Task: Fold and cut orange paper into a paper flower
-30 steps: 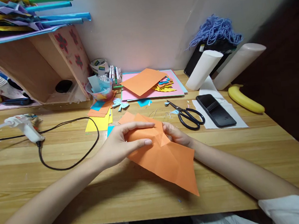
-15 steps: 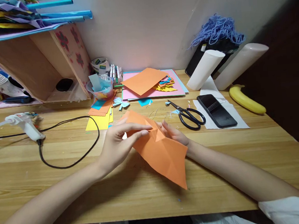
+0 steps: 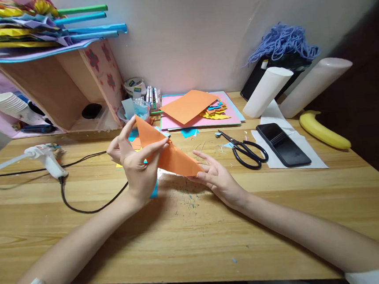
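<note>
Starting over on the left, got a box with flowers on its side [image 3: 106, 78], and below it a white glue gun [image 3: 49, 162] on the worktop [image 3: 198, 243]. Next along, the left hand [image 3: 138, 173], gripping the upper left part of the folded orange paper [image 3: 179, 161]. Held up over the worktop, roughly mid-view, between both hands. Pretty much triangular, long axis on a slant from upper left to lower right. Pointing one sharp tip upward at the left fingers, the opposite end down toward the right hand [image 3: 226, 185]. Pinched right there at the corner by the right fingers; can't make out the grip underneath. Behind it, a flat orange sheet [image 3: 188, 106] on a pink sheet [image 3: 235, 114]. Further right, black-handled scissors [image 3: 246, 150], blades toward the upper left, then a black phone [image 3: 282, 145] on white paper [image 3: 275, 161], and last a yellow banana [image 3: 324, 131]
</note>
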A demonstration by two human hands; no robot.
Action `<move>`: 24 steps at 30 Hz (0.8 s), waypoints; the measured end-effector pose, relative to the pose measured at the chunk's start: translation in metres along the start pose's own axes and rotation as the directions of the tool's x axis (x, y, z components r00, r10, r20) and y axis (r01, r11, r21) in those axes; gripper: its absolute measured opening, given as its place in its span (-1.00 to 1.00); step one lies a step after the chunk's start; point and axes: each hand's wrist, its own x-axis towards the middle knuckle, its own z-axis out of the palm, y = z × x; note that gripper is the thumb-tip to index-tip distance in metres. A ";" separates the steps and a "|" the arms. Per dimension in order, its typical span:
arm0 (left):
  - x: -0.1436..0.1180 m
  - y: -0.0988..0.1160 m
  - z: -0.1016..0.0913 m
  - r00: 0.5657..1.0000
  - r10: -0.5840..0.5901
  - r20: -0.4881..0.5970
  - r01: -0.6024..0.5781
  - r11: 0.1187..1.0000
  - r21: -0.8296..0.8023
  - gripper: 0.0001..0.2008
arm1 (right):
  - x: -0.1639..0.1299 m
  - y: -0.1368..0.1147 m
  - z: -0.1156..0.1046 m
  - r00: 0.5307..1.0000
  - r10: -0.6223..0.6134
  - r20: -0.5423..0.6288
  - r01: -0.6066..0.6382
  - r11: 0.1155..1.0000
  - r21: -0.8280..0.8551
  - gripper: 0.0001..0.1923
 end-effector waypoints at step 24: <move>-0.006 0.005 -0.013 0.947 0.223 -0.229 -0.203 0.973 0.110 -0.97 | 0.015 -0.015 -0.011 0.955 -0.240 -0.173 0.247 0.969 0.021 -0.77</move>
